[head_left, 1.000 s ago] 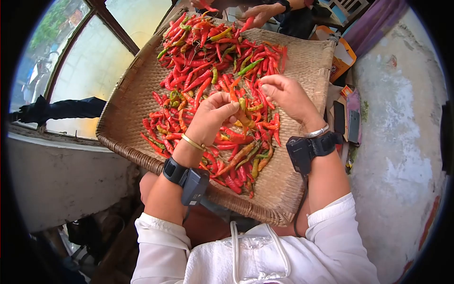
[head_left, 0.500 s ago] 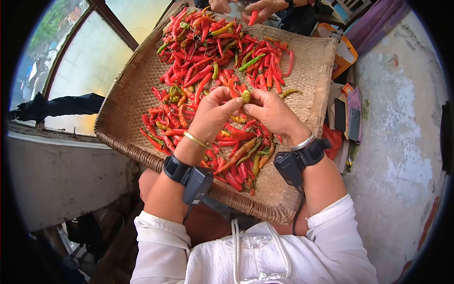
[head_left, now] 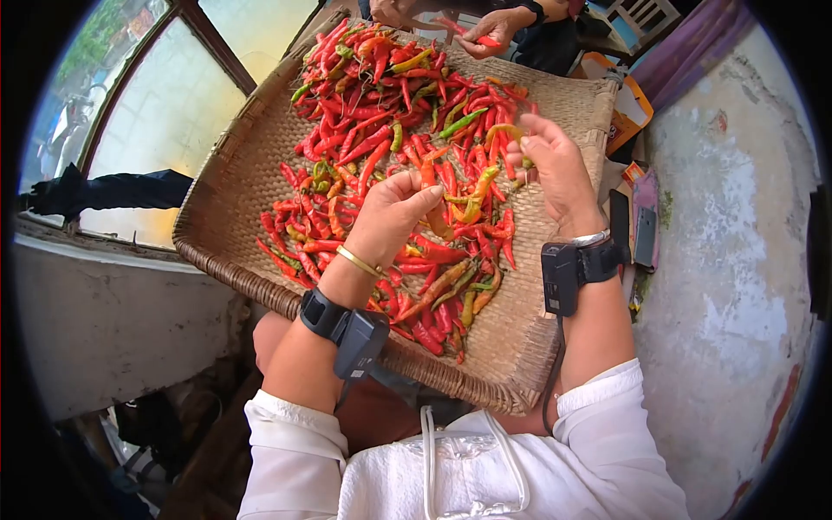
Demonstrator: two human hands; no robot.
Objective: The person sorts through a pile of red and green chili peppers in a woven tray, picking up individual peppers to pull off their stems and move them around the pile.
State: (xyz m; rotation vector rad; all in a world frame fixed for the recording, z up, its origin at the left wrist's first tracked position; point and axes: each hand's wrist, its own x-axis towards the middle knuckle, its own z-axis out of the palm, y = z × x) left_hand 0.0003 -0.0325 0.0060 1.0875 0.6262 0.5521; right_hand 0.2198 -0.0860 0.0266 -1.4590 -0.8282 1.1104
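Note:
My left hand (head_left: pixel 400 210) is closed, thumb against fingers, over the middle of a woven basket tray (head_left: pixel 555 130). An orange-red chili pepper (head_left: pixel 427 173) stands up out of its grip, and a yellowish one (head_left: pixel 440 227) hangs below the fingertips. Up and to the right, my right hand (head_left: pixel 555 169) pinches a curved yellow-orange chili pepper (head_left: pixel 503 132); its fingers are slightly blurred. Between the hands a bent yellow chili pepper (head_left: pixel 478 195) lies over the red ones. A big heap of red chili peppers (head_left: pixel 364 113) fills the tray's far side, with smaller groups nearer me.
Across the tray, another person's hand (head_left: pixel 498 33) holds a red chili pepper (head_left: pixel 451 28). A window (head_left: pixel 169 104) and a dark cloth bundle (head_left: pixel 130 191) are at the left. On the right are an orange box (head_left: pixel 631 102), a phone (head_left: pixel 646 234) and a worn wall (head_left: pixel 737 260).
My hands were together over the tray; the right has moved away, right and up, with a yellow-orange chili pepper. The left stays nearly in place. The other person's hand has shifted right.

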